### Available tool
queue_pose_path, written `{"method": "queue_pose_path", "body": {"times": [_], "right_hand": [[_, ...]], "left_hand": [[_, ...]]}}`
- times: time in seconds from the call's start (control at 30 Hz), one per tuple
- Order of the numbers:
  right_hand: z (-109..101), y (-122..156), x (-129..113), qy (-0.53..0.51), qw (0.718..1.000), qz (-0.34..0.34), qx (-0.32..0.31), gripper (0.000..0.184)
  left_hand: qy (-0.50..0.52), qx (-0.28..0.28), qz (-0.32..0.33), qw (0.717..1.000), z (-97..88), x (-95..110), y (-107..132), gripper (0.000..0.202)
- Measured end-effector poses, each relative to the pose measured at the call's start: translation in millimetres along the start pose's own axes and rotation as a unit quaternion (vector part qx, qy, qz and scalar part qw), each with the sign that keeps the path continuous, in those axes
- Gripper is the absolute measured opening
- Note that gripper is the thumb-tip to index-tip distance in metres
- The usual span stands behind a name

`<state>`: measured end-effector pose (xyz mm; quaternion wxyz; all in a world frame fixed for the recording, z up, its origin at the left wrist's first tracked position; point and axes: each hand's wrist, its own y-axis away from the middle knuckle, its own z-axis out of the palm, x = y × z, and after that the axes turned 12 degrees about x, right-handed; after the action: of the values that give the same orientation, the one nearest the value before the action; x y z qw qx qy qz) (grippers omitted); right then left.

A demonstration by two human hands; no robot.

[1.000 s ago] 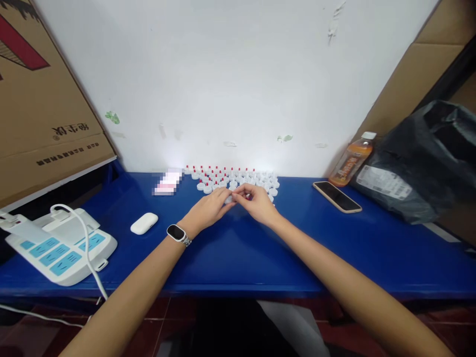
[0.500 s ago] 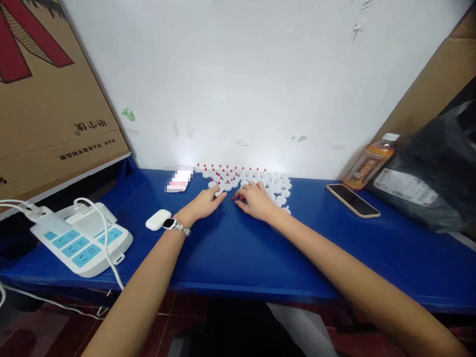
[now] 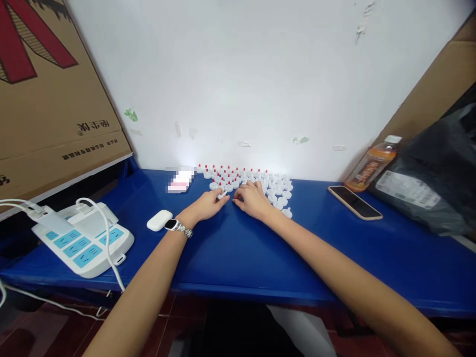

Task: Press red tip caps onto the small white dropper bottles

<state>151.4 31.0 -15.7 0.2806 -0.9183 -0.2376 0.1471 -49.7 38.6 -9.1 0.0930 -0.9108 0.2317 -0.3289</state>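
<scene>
My left hand is closed, with a white nozzle cap pinched between thumb and fingers, its spout pointing toward the right hand. Close beside it, my right hand rests low over the blue table with its fingers curled and thumb drawn in. Whatever lies inside or beneath those fingers is hidden. Behind my hands stand rows of white nozzle caps with red tips. More white nozzle caps without visible red tips crowd behind and to the right of my right hand.
A white power strip with cables and a white earphone case lie on the left of the blue table. A partly blurred phone-like object lies near the wall. At right are a phone, a drink bottle and a dark bag.
The small red tips seen on the table by my right fingertips no longer show. The right fingers have shifted slightly. My left hand still holds the white nozzle cap.
</scene>
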Motion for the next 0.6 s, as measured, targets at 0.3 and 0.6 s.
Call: {"method": "queue_pose_path", "body": {"times": [0.3, 0.6], "right_hand": [[-21, 15, 7, -0.371, 0.901, 0.206, 0.088, 0.013], [-25, 31, -1, -0.558, 0.747, 0.335, 0.14, 0.035]], "left_hand": [[0.036, 0.012, 0.061, 0.997, 10.6, 17, 2, 0.037], [0.029, 0.013, 0.115, 0.993, 22.3, 43, 8, 0.032]]}}
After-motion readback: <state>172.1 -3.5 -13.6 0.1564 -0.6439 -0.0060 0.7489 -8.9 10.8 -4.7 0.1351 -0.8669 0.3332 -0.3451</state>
